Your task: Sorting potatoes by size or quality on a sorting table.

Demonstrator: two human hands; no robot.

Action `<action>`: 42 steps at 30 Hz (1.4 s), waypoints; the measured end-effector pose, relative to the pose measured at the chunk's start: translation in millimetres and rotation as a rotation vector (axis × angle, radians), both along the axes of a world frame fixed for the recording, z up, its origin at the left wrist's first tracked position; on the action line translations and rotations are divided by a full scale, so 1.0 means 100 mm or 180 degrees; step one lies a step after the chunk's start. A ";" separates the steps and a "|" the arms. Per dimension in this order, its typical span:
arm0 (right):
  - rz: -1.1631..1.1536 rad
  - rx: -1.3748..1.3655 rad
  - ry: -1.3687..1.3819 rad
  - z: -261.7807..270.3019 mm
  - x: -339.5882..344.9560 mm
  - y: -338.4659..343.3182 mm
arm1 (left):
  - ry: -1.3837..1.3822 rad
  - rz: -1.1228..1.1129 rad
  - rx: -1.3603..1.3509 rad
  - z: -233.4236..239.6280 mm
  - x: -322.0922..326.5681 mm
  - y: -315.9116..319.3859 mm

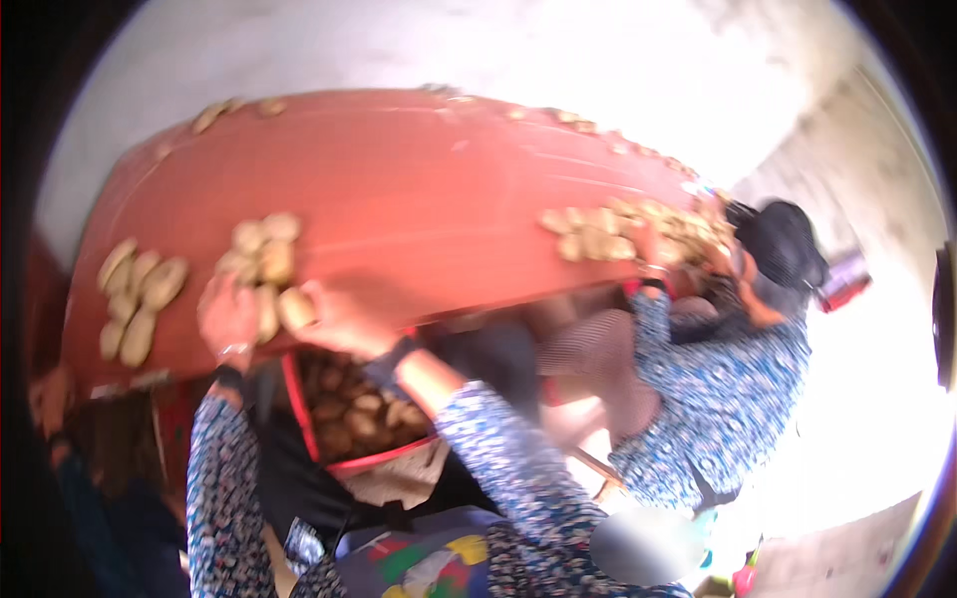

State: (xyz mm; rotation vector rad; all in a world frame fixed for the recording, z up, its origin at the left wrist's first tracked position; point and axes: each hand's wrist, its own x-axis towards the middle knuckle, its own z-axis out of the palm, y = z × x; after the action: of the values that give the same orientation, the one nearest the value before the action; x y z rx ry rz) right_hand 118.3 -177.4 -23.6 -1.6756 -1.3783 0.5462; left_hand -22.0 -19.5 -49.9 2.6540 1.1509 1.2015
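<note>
My left hand (226, 312) rests at the near side of a small cluster of oblong tan, potato-like pieces (277, 261) on the red tabletop (419, 187). Its fingertips are against the cluster, and blur hides whether they grip a piece. Between the thumb and fingers of my right hand (336, 318) is one tan piece (297, 308), held just right of that cluster. Below the table edge, between my forearms, a red-rimmed container (374, 457) holds many darker brown pieces (362, 424).
Another group of tan pieces (142, 291) lies at left. A co-worker (718, 389) sits at right, hands on a larger pile of pieces (598, 235). At the left edge is another person's hand (52, 404). Scattered pieces (576, 121) line the far table edge.
</note>
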 end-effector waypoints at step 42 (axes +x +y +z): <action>-0.1470 -0.0315 -0.0073 -0.27 -0.26 0.08 | 0.0204 -0.0024 -0.0145 -0.07 0.15 0.03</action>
State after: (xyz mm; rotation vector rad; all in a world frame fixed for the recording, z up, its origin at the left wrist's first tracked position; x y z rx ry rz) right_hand 92.4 -169.6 -51.0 -2.0048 -0.9430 0.3312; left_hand -6.6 -16.5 -56.8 2.6792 1.1611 1.0831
